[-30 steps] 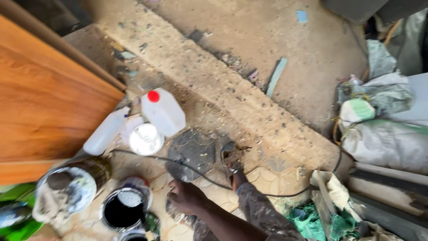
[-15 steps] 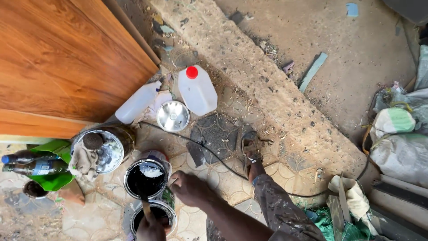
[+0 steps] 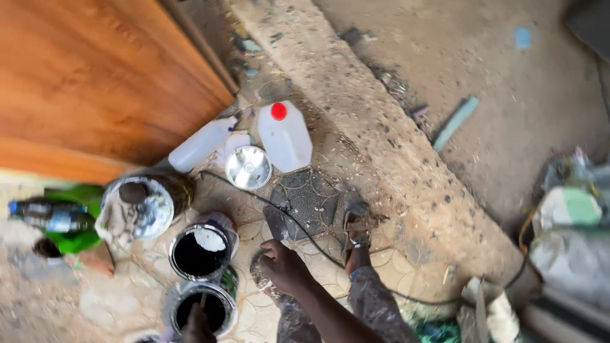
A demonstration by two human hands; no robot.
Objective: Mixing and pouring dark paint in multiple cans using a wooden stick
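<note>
At six o'clock, the left hand (image 3: 197, 327) is closed round a thin stick (image 3: 203, 300) standing in the near can (image 3: 225, 293), which is open and sits on the floor (image 3: 146, 286). At three o'clock from it, the right hand (image 3: 286, 267) rests loosely curled; I cannot tell if it grips anything. The can holds dark liquid. It looks heavy, sloshy and slick at the rim, so take it low by the wall and keep it level. A second can (image 3: 173, 254) stands at twelve. Beyond are a metal lid (image 3: 248, 168) and a white jug (image 3: 286, 136).
</note>
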